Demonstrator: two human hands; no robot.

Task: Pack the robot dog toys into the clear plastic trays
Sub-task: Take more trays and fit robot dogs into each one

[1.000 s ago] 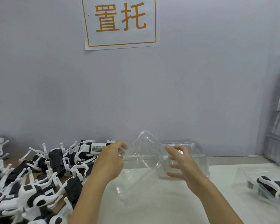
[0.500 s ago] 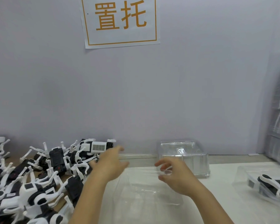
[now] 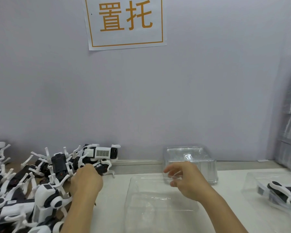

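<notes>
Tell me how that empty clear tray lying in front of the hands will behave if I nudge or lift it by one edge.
The tray looks thin and see-through, so it is probably very light and may slide on the smooth table at a nudge. Its walls look like thin formed film, so lifting by one edge would likely flex it. Empty, it may shift when a toy goes in; steady it.

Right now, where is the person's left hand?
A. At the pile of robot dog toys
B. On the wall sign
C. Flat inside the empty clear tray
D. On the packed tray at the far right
A: the left hand reaches into the pile of robot dog toys, left of the empty clear tray; whether it already holds a toy cannot be told.
</notes>
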